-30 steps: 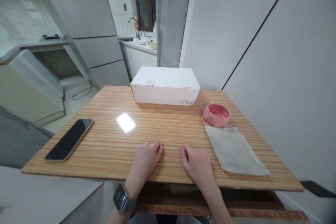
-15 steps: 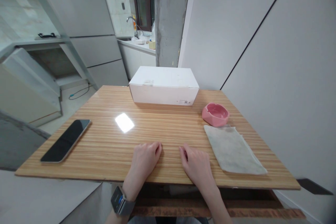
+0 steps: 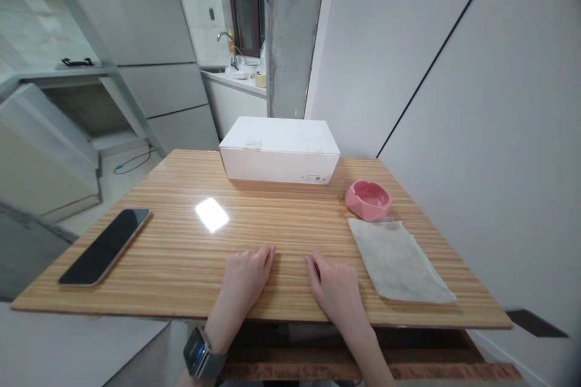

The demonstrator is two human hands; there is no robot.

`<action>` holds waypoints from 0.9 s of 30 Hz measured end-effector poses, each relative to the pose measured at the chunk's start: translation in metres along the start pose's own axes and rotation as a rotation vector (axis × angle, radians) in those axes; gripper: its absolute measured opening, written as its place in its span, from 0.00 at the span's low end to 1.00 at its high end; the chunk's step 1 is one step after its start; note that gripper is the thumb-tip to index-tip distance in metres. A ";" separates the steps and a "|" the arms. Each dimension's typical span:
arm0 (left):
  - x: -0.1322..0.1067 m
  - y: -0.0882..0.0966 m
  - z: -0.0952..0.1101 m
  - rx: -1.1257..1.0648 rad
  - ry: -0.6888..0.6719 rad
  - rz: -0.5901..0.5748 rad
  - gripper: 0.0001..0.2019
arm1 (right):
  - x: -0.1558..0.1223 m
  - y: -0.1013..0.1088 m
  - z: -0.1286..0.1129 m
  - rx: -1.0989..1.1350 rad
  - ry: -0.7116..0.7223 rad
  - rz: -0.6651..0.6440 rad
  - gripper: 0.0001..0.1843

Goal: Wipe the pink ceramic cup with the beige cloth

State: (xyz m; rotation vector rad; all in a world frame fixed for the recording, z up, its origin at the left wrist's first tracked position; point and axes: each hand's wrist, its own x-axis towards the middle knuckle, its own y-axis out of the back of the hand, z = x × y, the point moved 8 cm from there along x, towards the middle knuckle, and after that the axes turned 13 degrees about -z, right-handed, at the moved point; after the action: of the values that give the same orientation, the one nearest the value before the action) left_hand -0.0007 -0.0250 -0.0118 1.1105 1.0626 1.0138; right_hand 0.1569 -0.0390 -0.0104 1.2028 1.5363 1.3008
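Observation:
My left hand (image 3: pixel 246 273) rests closed in a loose fist on the wooden table (image 3: pixel 272 217), near its front edge. A smartwatch (image 3: pixel 202 354) is strapped on that wrist. Across a small gap, my right hand (image 3: pixel 336 284) also lies curled on the tabletop, with nothing seen in it. The folded grey cloth (image 3: pixel 399 261) is just right of my right hand, not touching it. Behind the cloth stands a pink faceted ashtray (image 3: pixel 368 199). A black phone (image 3: pixel 106 247) lies flat, screen up, at the table's left side.
A white box (image 3: pixel 279 151) stands at the table's far edge. Below the front edge is an open drawer (image 3: pixel 408 354). White wall panels (image 3: pixel 431 103) rise on the right. A counter with a sink and faucet (image 3: pixel 232 48) is in the background.
The view has shifted slightly, so everything sits a little further left in the picture. Both hands stay closed on the table in nearly the same spots.

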 end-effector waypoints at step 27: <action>0.185 0.037 0.187 -0.939 -0.646 0.008 0.41 | -0.003 0.000 0.004 0.084 -0.013 0.017 0.10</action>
State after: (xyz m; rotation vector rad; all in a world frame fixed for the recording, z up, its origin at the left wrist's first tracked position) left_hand 0.2148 0.1269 0.0215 0.5679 0.0110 0.8992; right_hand 0.1610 -0.0405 -0.0106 1.2764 1.5888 1.2478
